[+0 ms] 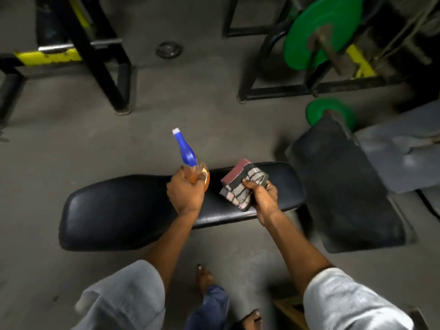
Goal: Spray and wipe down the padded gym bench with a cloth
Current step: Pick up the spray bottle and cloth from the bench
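Left hand (185, 191) is clenched around an amber spray bottle (190, 163), nozzle pointing away. Right hand (262, 195) grips a folded checked cloth (240, 184) above the black padded bench (119, 210).

A long black padded table (114, 210) lies crosswise on the grey concrete floor (166, 110), its glossy top bare; a small dark disc (169, 49) lies on the floor beyond
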Demonstrator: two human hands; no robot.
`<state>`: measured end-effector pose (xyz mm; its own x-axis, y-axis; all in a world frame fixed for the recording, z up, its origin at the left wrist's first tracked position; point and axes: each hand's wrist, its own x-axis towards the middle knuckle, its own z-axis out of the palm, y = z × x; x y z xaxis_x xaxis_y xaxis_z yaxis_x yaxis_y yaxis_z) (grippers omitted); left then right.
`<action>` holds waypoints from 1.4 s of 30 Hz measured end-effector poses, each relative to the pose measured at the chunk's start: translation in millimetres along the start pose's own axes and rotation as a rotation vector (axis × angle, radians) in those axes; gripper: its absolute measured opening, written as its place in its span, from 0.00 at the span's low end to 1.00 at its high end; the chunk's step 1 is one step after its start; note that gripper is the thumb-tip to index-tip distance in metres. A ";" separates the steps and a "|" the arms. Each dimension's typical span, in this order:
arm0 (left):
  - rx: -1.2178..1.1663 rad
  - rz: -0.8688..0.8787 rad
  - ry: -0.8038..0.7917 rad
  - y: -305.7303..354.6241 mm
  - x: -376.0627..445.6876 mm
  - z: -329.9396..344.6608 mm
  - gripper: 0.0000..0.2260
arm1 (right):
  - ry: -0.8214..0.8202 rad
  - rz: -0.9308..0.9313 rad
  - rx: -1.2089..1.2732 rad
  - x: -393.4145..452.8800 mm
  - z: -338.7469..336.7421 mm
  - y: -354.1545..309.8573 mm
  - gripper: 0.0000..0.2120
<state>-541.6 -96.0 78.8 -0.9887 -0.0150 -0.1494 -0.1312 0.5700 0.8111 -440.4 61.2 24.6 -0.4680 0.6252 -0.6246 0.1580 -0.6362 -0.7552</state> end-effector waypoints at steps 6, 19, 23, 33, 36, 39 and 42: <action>-0.009 0.125 -0.163 47.4 -85.4 44.3 0.12 | 0.166 -0.059 0.114 -33.5 -104.2 -26.3 0.17; 0.082 0.358 -0.560 105.0 -284.8 145.2 0.13 | 0.535 -0.160 0.354 -121.2 -337.3 -29.8 0.10; 0.111 0.439 -0.677 109.9 -341.4 167.4 0.14 | 0.639 -0.180 0.434 -146.2 -390.0 -17.0 0.15; 0.209 0.627 -0.892 82.3 -459.7 202.8 0.15 | 0.826 -0.077 0.529 -206.9 -489.8 54.0 0.12; 0.218 0.649 -0.957 65.8 -484.8 207.5 0.14 | 0.874 0.007 0.507 -223.2 -512.5 84.0 0.11; 0.245 0.677 -1.009 47.8 -503.0 212.1 0.13 | 0.888 0.091 0.481 -236.5 -529.7 114.9 0.10; 0.287 0.698 -1.051 30.3 -515.1 215.4 0.13 | 0.884 0.145 0.457 -243.8 -538.5 141.9 0.09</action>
<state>-20.6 106.0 58.5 -0.2931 0.9298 -0.2227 0.5362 0.3528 0.7668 164.3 61.9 -37.4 0.3716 0.5210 -0.7684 -0.2737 -0.7294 -0.6269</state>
